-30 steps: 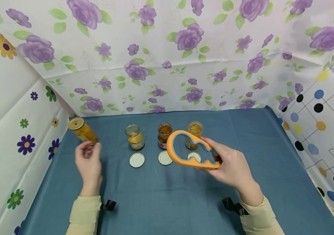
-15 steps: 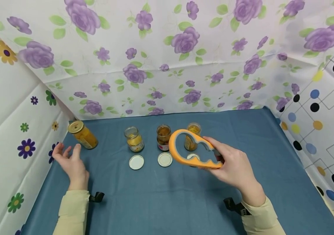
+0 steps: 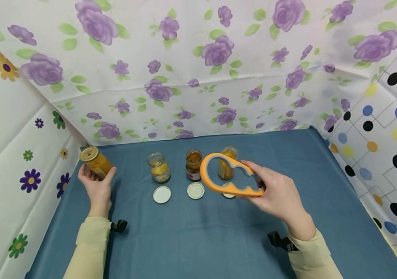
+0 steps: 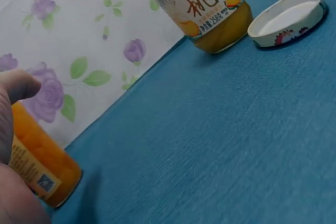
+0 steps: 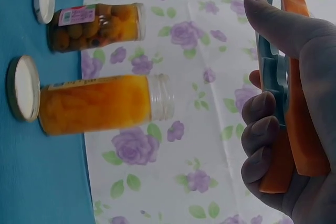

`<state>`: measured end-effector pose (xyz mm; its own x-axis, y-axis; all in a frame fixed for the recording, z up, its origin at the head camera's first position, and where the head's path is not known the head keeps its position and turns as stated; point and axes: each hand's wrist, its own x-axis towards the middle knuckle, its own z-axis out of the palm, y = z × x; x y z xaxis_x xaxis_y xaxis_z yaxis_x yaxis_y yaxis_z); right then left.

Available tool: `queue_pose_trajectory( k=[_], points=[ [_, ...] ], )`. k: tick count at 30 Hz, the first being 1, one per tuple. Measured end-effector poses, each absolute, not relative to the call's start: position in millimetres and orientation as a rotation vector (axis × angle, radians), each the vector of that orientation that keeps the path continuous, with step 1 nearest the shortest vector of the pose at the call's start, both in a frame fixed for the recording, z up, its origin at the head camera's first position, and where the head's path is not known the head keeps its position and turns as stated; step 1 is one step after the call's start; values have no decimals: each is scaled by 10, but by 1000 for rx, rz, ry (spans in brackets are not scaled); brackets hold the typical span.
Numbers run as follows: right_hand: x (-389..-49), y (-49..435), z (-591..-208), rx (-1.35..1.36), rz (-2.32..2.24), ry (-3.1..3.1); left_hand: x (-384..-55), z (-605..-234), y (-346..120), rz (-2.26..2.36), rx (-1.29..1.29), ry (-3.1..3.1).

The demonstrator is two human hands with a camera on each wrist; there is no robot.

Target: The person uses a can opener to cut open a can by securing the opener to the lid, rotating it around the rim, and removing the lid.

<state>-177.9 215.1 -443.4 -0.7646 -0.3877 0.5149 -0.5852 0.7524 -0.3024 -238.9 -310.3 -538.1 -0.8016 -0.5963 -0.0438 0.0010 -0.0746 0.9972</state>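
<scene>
At the far left stands a lidded jar of orange fruit (image 3: 100,164) with a gold lid (image 3: 89,154). My left hand (image 3: 98,190) grips its lower part, fingers on the left side and thumb on the right. In the left wrist view the base of this fruit jar (image 4: 50,174) shows beside the thumb (image 4: 21,85), close to the cloth. My right hand (image 3: 278,193) holds an orange jar opener (image 3: 208,182) with grey toothed inner edges, raised in front of the open jars. Up close, the fingers wrap round the handles of the opener (image 5: 307,129).
Three jars without lids stand in a row: a peach jar (image 3: 160,170), a dark fruit jar (image 3: 194,164) and an orange fruit jar (image 3: 225,170). White-lined lids lie before them, including a left lid (image 3: 161,194) and a middle lid (image 3: 195,190). Patterned cloth walls border the blue tablecloth (image 3: 191,240).
My left hand first swung left with its fingers spread, then moved up and in around the lidded jar. The right hand keeps holding the jar opener in nearly the same place.
</scene>
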Motion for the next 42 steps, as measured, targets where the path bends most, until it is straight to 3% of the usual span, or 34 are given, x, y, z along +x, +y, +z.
queue_pose_trajectory(
  k=[19,42],
  points=[
    [-1903,2380,-4310,798,335,-2587,-2726,-5423,-3222,-1852,878,-1822],
    [-1886,2380,-4232,818,318,-2579,-2756,-5397,-3250,-1814,870,-1968]
  ],
)
